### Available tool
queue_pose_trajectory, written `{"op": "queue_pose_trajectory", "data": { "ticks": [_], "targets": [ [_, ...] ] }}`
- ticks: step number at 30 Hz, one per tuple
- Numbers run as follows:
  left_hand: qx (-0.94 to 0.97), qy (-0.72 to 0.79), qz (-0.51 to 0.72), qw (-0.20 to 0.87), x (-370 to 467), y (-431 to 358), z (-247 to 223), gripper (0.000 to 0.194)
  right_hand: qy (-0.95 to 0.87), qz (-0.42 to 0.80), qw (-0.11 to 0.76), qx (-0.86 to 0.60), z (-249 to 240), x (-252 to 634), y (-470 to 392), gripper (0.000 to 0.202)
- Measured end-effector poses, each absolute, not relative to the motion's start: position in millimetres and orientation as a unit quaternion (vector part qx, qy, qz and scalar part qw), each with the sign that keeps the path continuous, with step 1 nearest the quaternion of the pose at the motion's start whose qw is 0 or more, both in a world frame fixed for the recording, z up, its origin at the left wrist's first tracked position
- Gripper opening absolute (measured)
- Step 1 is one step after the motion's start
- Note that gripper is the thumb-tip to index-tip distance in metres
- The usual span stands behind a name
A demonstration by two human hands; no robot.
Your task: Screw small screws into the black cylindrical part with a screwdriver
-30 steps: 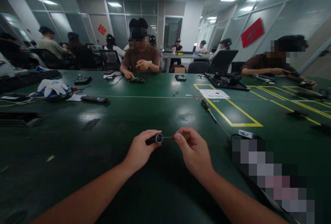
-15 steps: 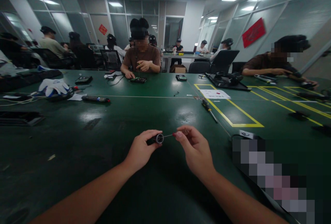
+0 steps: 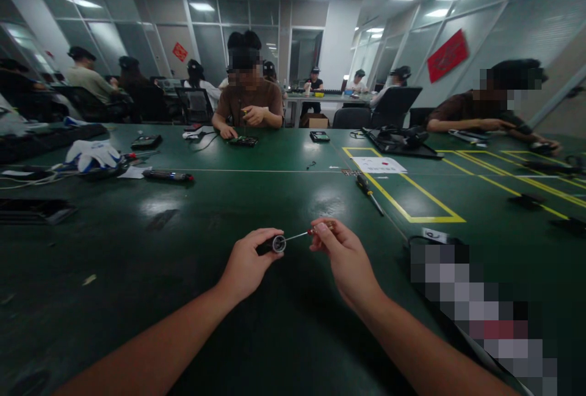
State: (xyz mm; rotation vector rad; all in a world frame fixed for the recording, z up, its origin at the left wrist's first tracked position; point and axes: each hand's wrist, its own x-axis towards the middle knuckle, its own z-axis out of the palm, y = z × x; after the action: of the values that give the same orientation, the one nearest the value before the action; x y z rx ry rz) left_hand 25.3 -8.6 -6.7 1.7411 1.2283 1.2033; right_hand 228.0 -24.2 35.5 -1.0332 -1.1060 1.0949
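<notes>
My left hand (image 3: 247, 265) is closed around a dark cylinder, whose round, silvery-rimmed end (image 3: 279, 243) faces right; its inside is too small to make out. Between the thumb and fingers of my right hand (image 3: 345, 255) is a small screwdriver (image 3: 297, 236) with a red and clear handle. Its thin shaft points left, with the tip at the rim or inside the cylinder's end; I cannot tell which. Both hands are held above the green table (image 3: 192, 335).
Beyond my hands lies a yellow-black screwdriver (image 3: 368, 193) beside a yellow tape outline. A dark cylindrical tool (image 3: 168, 176) and white gloves (image 3: 94, 157) are at the left. A co-worker (image 3: 249, 100) sits opposite, another person (image 3: 476, 106) at the right. A pixelated item (image 3: 476, 304) lies near my right forearm.
My right fingers have shifted on the screwdriver handle, and more of the shaft shows between the hands. The cylinder's end sits slightly further left in view.
</notes>
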Motion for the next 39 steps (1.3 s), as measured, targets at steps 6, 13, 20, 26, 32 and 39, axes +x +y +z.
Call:
{"op": "queue_pose_trajectory", "data": {
  "ticks": [6,13,20,26,32,39],
  "targets": [
    [0.671,0.47,0.465,0.336,25.5,-10.1,-4.3,0.036,-0.361,0.593,0.585,-0.419,33.6,232.0,-20.0,0.028],
    [0.666,0.476,0.47,0.329,26.2,-10.7,-1.8,0.036,-0.515,0.39,0.615,-0.451,36.1,229.5,-27.6,0.025],
    [0.668,0.475,0.467,0.333,26.3,-10.9,-0.6,0.036,-0.573,0.358,0.579,-0.456,40.0,226.5,-35.0,0.022],
    [0.676,0.475,0.466,0.316,24.5,-7.5,-7.1,0.034,-0.611,0.385,0.54,-0.431,37.5,227.9,-38.9,0.017],
    [0.673,0.47,0.473,0.32,23.7,-6.7,-8.4,0.033,-0.649,0.378,0.519,-0.408,39.2,229.5,-41.7,0.023],
    [0.677,0.466,0.468,0.323,25.4,-8.6,-5.2,0.035,-0.571,0.367,0.57,-0.463,40.5,225.5,-38.3,0.019]
  ]
}}
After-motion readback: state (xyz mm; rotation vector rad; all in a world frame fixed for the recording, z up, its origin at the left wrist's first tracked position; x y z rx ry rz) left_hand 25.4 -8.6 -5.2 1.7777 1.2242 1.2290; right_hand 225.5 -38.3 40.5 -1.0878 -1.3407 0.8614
